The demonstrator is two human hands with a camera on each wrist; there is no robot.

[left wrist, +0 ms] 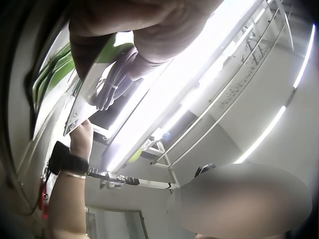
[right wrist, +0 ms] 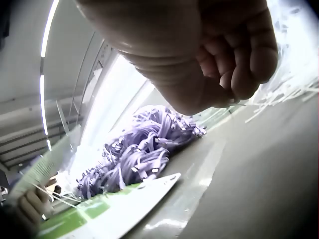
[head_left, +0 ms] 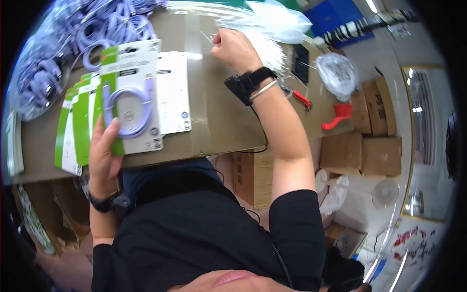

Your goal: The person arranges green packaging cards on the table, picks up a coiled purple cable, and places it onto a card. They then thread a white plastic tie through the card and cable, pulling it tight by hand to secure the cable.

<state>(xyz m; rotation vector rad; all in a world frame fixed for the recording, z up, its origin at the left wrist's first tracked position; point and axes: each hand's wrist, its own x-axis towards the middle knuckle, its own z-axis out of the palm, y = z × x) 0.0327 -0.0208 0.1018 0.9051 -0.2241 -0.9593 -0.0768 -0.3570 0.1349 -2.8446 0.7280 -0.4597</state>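
Observation:
A green and white card (head_left: 154, 104) with a coiled purple cable (head_left: 141, 127) on its front is gripped at its lower left edge by my left hand (head_left: 104, 151), the thumb over the front. From below, the left wrist view shows the fingers (left wrist: 149, 45) against the card (left wrist: 82, 112) and cable (left wrist: 115, 82). My right hand (head_left: 237, 50) is over the table beside a pile of thin white ties (head_left: 272, 54). Its fingers (right wrist: 242, 69) are curled, and a thin white tie (head_left: 207, 37) appears pinched at the fingertips.
More green and white cards (head_left: 67, 131) lie under and left of the held card; a white card (head_left: 174, 92) lies right. Purple cables (head_left: 114, 24) are heaped at the back left. Red-handled pliers (head_left: 301, 99), a dark phone (head_left: 300, 63) and a plastic bag (head_left: 336, 73) are on the right.

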